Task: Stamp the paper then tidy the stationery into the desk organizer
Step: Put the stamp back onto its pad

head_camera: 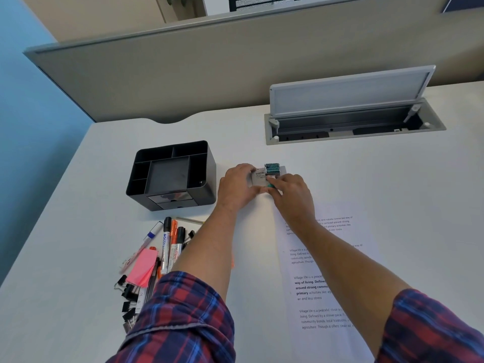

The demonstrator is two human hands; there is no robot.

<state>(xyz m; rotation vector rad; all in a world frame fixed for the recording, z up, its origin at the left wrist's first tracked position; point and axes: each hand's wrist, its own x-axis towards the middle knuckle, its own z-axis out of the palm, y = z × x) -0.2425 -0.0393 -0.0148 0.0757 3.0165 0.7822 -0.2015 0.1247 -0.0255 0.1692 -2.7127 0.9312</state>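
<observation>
R hand (pixel 288 189) pinches the stamp (pixel 272 170) upright on the ink pad (pixel 258 176); L hand (pixel 237 184) grips the pad. Paper (pixel 327 271) lies just behind, nearer the R hand.

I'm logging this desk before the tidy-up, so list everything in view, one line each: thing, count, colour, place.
ink pad: one, grey tin, far end of the paper
stamp: one, green, on the ink pad
paper: one printed white sheet, right of centre
desk organizer: one, black, left of the hands
markers: several, mixed colours, near the organizer
sticky notes: one pink pad, on the pens
binder clips: several, black, near left edge
cable hatch: one, grey, lid open, far right
left hand: holds the ink pad
right hand: holds the stamp
</observation>
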